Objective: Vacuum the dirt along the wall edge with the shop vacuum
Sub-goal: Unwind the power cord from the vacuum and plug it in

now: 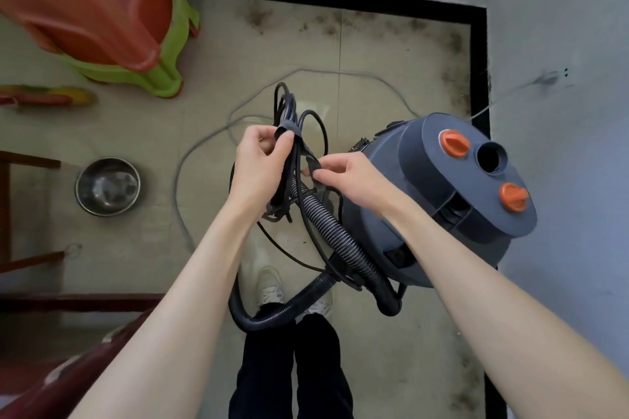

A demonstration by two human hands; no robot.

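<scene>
Dirty floor [374, 54]; both hands [262, 160] grip unlabelled cord bundle [289, 133].

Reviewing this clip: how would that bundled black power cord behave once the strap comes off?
The cord bundle probably flops apart: its loops already splay above the left hand. It looks light, held by fingers alone. Loose loops may snag the ribbed hose beneath.

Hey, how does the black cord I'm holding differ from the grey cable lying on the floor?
The black cord is bundled in loops with a strap around it, held up by the left hand and right hand; the grey cable lies loose on the floor in one long open curve. The black cord looks thicker and darker; the grey cable looks thin and pale. Both are flexible lines near the shop vacuum.
</scene>
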